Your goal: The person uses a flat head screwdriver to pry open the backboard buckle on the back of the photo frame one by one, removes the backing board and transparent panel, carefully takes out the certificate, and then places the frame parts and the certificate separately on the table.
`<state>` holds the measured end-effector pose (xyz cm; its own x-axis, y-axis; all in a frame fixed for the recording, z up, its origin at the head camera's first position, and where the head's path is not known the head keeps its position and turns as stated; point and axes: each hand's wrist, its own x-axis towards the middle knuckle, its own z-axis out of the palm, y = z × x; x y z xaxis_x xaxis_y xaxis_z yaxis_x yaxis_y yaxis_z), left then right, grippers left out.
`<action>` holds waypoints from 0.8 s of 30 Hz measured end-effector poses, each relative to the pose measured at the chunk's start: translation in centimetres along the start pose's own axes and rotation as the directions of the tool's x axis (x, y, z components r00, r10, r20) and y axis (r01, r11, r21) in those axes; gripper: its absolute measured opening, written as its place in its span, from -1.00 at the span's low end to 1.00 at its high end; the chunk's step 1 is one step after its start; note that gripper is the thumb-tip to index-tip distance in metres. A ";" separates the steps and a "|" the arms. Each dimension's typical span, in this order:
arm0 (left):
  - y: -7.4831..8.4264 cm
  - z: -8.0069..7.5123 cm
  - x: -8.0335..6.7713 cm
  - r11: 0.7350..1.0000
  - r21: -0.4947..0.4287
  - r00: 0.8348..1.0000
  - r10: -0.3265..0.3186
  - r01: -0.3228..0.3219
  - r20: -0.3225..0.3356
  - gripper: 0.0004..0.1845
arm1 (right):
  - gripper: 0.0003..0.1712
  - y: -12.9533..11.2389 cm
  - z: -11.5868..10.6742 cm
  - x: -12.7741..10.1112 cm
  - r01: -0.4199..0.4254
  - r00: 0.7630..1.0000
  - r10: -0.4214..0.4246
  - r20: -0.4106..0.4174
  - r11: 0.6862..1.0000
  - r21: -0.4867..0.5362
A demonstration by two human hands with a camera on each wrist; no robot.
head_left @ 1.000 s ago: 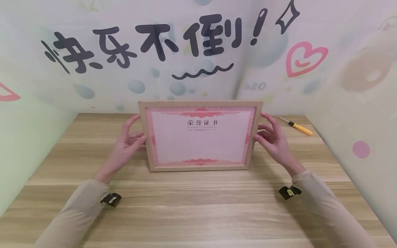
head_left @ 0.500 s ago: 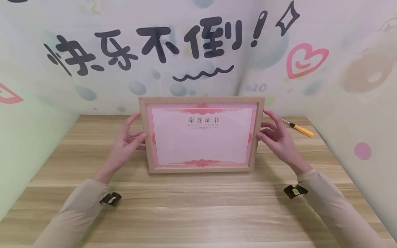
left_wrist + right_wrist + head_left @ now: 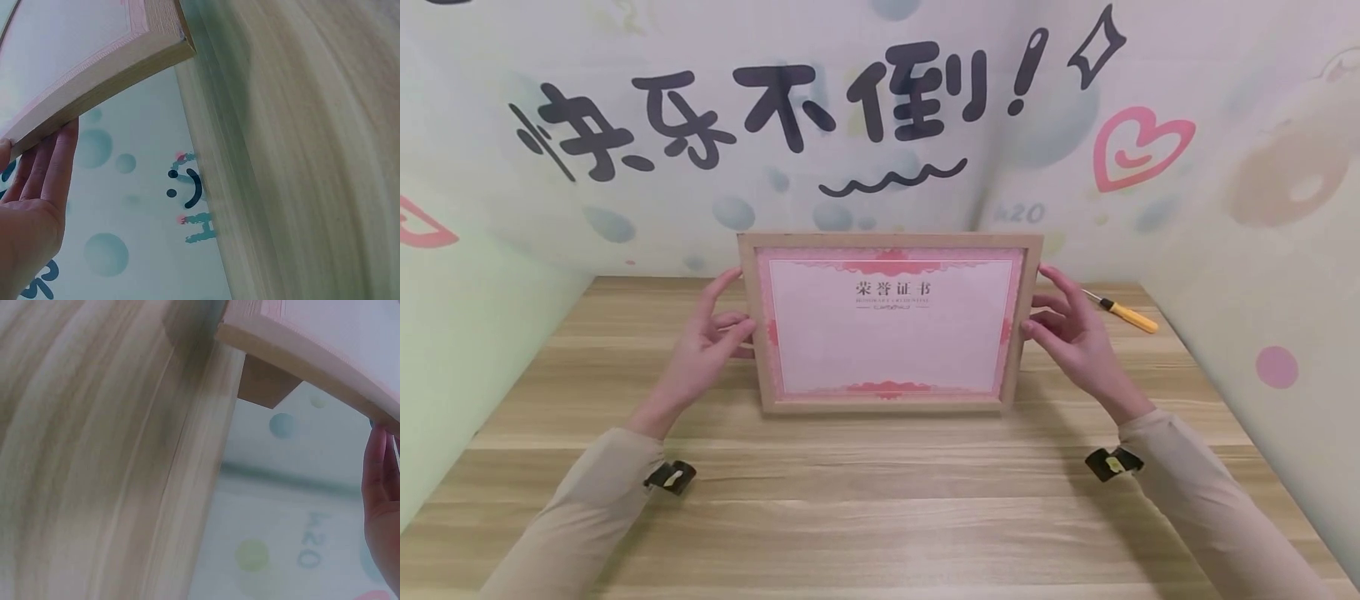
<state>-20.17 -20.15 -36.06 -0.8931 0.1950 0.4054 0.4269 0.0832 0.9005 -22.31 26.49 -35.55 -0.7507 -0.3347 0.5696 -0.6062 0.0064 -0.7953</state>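
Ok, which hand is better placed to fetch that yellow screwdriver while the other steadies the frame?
Probably the right hand: the screwdriver lies just past it on the table. The left hand is on the far side of the upright frame and could steady it.

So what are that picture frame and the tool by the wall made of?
The picture frame looks like pale, matt wood or wood-look board, with faint grain. The screwdriver seems to have a glossy yellow plastic handle and a thin, dark metal shaft.

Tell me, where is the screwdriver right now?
In the head view, the screwdriver lies on the table at the far right, near the wall, just beyond the right hand that touches the frame.
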 end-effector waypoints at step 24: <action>-1.0 0.2 1.5 0.995 -0.002 0.991 0.100 -0.101 -0.094 -0.29 | -0.12 1.6 1.0 1.1 -0.060 0.990 0.049 -0.130 0.995 -0.079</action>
<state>-21.96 -19.71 -36.42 -0.8553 0.1099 0.5063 0.5142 0.0609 0.8555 -23.83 25.21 -36.37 -0.8075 -0.2085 0.5517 -0.5789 0.1013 -0.8091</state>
